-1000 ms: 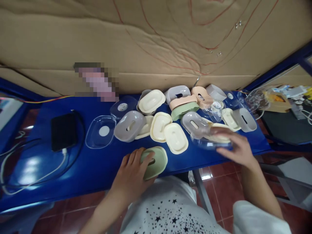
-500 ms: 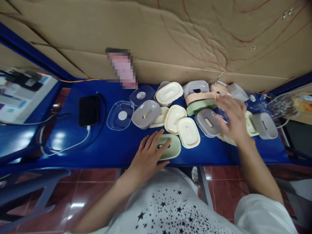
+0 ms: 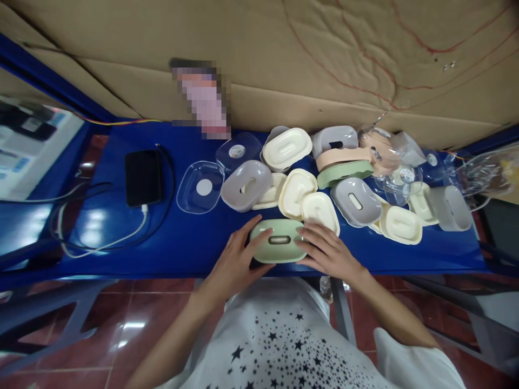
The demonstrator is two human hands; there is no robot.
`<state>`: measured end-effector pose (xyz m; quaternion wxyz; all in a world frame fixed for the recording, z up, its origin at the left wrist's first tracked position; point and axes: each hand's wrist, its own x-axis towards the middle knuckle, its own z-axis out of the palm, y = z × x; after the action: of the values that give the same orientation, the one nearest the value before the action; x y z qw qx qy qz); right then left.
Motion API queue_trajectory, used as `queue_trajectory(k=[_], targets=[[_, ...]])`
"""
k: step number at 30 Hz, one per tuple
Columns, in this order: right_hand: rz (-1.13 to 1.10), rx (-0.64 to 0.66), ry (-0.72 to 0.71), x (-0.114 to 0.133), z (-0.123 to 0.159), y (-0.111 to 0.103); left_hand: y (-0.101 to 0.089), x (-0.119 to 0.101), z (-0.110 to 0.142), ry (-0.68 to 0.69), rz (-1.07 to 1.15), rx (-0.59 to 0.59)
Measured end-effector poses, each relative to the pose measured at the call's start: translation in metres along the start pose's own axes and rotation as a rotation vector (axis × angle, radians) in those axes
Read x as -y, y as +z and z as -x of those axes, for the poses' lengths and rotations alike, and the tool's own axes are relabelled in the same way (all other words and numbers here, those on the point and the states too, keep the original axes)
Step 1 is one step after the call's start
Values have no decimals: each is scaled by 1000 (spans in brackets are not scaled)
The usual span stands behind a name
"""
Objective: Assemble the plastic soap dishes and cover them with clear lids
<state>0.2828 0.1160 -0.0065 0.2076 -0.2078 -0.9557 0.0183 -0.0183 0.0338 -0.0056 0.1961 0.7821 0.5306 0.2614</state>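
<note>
A pale green oval soap-box lid [image 3: 278, 241] with a slot in its top lies near the front edge of the blue table [image 3: 182, 243]. My left hand [image 3: 235, 262] holds its left end, fingers curled on the rim. Its right end is gripped by my right hand [image 3: 326, 254]. Behind it lie several cream lids [image 3: 320, 209], grey lids [image 3: 245, 185] and clear plastic trays [image 3: 200, 187].
A black phone [image 3: 142, 176] on a white cable lies at the table's left. More lids in peach [image 3: 343, 157], green and grey pile up at the back right with clear trays [image 3: 399, 178]. A cardboard sheet [image 3: 284, 65] stands behind the table. Red tiled floor lies below.
My right hand left the pile at the right and came down onto the green lid's right end. The left hand stayed on the lid, now gripping it.
</note>
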Motion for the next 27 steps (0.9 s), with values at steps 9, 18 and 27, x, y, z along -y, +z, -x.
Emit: queue_trajectory(k=[9, 18, 27], targets=[[-141, 45, -68, 4, 6, 5, -2, 1, 4, 92, -83, -16], [-30, 153, -169, 10, 2, 1, -7, 3, 17, 223, -263, -38], [-91, 173, 67, 21, -10, 2, -52, 39, -3, -351, -403, -457]])
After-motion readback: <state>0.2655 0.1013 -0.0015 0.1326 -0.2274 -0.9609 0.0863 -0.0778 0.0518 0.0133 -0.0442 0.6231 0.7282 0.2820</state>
